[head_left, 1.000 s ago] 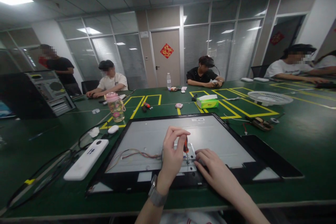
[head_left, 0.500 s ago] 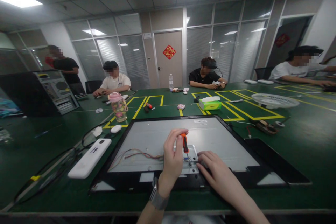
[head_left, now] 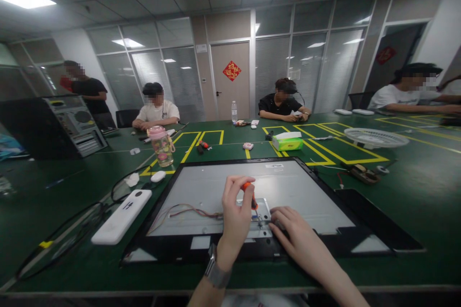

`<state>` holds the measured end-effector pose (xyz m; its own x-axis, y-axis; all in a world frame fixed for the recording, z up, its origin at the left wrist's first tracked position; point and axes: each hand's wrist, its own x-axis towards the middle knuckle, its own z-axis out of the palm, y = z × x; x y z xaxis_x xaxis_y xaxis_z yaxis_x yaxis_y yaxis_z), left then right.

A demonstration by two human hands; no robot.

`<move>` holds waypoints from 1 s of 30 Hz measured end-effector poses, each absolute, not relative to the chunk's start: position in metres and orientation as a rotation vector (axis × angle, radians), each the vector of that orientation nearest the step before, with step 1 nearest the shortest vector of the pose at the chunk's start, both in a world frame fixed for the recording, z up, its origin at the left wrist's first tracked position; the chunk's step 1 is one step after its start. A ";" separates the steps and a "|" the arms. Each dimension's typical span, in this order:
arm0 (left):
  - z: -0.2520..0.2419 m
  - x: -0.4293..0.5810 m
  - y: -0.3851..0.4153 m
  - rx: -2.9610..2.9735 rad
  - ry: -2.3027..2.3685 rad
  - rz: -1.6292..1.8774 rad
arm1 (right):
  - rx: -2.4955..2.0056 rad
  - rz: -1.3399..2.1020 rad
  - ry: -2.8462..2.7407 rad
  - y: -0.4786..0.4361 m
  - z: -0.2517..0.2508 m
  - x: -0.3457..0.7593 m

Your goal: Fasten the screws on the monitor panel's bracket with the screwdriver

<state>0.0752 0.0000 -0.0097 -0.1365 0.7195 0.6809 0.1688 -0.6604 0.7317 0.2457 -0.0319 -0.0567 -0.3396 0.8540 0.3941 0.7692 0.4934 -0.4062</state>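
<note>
My left hand point(head_left: 235, 208), with a watch on its wrist, is closed round the orange and black handle of a screwdriver point(head_left: 254, 204). The screwdriver is nearly upright, its tip down at a small metal bracket point(head_left: 265, 210) near the front edge of a flat display panel point(head_left: 201, 177). The panel lies grey side up in a black frame. My right hand point(head_left: 293, 228) rests on the panel at the bracket's right edge, fingers stretched and thumb apart. Thin wires point(head_left: 196, 209) run from under my left hand leftward across the panel. Whatever the tip touches is too small to make out.
Left of the panel lie a white power bank-like case point(head_left: 122, 217), black cables point(head_left: 72, 225) and a pink-lidded bottle point(head_left: 163, 146). A black slab point(head_left: 382, 223) lies to the right. Behind are a green tissue pack point(head_left: 288, 142) and a white round grille point(head_left: 376, 137). People sit across the table.
My left fingers have shifted slightly left and turned a little round the screwdriver handle, covering more of it. The screwdriver tip and my right hand stay in about the same place.
</note>
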 end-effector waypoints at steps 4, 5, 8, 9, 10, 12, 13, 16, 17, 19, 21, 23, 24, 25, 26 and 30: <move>-0.010 0.075 0.000 1.571 0.893 1.730 | -1.309 0.185 -2.166 -0.032 -0.056 0.246; -0.010 0.075 0.000 1.543 0.860 1.695 | -1.305 0.184 -2.165 -0.032 -0.056 0.246; -0.009 0.074 -0.001 1.538 0.807 1.634 | -1.308 0.191 -2.170 -0.032 -0.057 0.246; -0.008 0.075 -0.001 1.553 0.804 1.633 | -1.310 0.194 -2.170 -0.032 -0.057 0.246; -0.008 0.075 -0.001 1.572 0.804 1.637 | -1.313 0.196 -2.169 -0.032 -0.058 0.246; -0.007 0.075 0.000 1.611 0.818 1.668 | -1.314 0.195 -2.164 -0.031 -0.059 0.246; -0.007 0.075 0.001 1.625 0.832 1.690 | -1.311 0.193 -2.161 -0.031 -0.059 0.246; -0.006 0.075 0.001 1.638 0.866 1.725 | -1.300 0.192 -2.160 -0.031 -0.059 0.247; -0.006 0.074 0.001 1.631 0.862 1.719 | -1.298 0.194 -2.162 -0.031 -0.058 0.247; -0.006 0.074 -0.001 1.587 0.833 1.692 | -1.295 0.194 -2.163 -0.032 -0.058 0.247; -0.007 0.074 -0.001 1.530 0.815 1.674 | -1.294 0.189 -2.162 -0.032 -0.058 0.247; -0.008 0.075 0.000 1.533 0.820 1.679 | -1.293 0.181 -2.160 -0.032 -0.058 0.247; -0.009 0.075 0.001 1.555 0.831 1.693 | -1.292 0.176 -2.158 -0.032 -0.058 0.247; -0.009 0.076 0.001 1.578 0.845 1.711 | -1.290 0.172 -2.157 -0.032 -0.058 0.246; -0.008 0.076 0.001 1.596 0.858 1.726 | -1.288 0.168 -2.155 -0.032 -0.058 0.246; -0.003 0.076 -0.001 1.533 0.838 1.698 | -1.283 0.164 -2.152 -0.032 -0.058 0.246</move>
